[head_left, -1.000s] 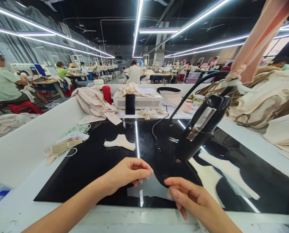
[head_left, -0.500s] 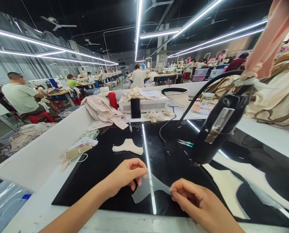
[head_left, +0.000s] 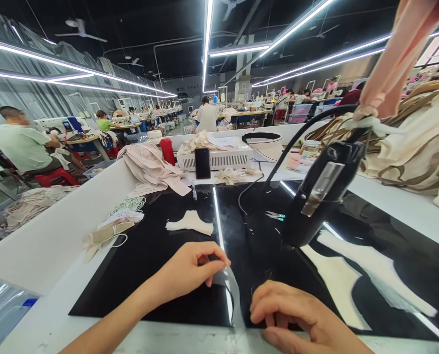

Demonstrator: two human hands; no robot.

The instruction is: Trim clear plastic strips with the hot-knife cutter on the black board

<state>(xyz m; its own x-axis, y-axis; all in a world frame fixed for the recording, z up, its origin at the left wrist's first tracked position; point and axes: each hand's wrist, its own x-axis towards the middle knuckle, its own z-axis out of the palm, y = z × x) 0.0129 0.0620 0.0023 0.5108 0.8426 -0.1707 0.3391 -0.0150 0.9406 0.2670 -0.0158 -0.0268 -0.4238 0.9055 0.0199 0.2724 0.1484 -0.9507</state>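
Dark phone (head_left: 202, 163) before a white box (head_left: 227, 160), red container (head_left: 167, 151) beside, striplights (head_left: 207, 44) overhead.

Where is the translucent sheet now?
Low centre in the head view, the translucent sheet is in the left hand, left of the right hand, over the black board.

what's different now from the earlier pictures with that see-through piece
The right hand has let go of the translucent piece; its freed end has swung down toward the near edge. The left hand still pinches it. The thread snips, phone and cream cutout stayed put.
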